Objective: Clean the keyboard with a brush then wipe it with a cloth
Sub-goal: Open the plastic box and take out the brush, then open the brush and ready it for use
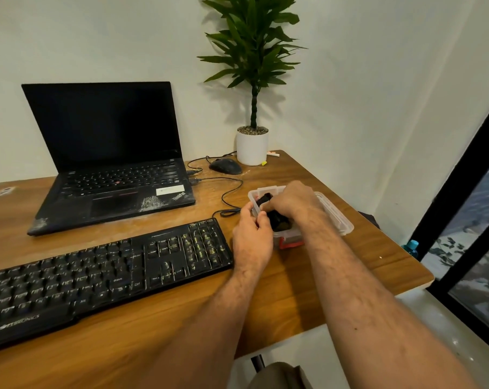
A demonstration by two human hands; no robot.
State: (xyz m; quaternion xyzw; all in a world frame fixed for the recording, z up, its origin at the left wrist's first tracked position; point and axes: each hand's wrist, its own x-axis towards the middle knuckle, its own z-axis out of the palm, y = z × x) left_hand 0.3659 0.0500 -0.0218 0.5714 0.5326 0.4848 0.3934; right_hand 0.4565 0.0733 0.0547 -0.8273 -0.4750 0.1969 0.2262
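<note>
A black full-size keyboard (103, 276) lies on the wooden desk (181, 346), dusty around its number pad. To its right stands a clear plastic box (333, 217) with a red clasp. My left hand (251, 237) grips the box's near left rim. My right hand (291, 203) reaches into the box, fingers curled on a black object (278, 221) inside; I cannot tell whether that is the brush or the cloth. Another black piece (263, 198) sticks up at the box's far left corner.
A dusty open black laptop (111, 164) sits behind the keyboard. A black mouse (225, 166) and its cable lie near a white plant pot (251, 147) at the back corner. The desk's right edge is close to the box; a blue bottle cap (411, 245) shows below it.
</note>
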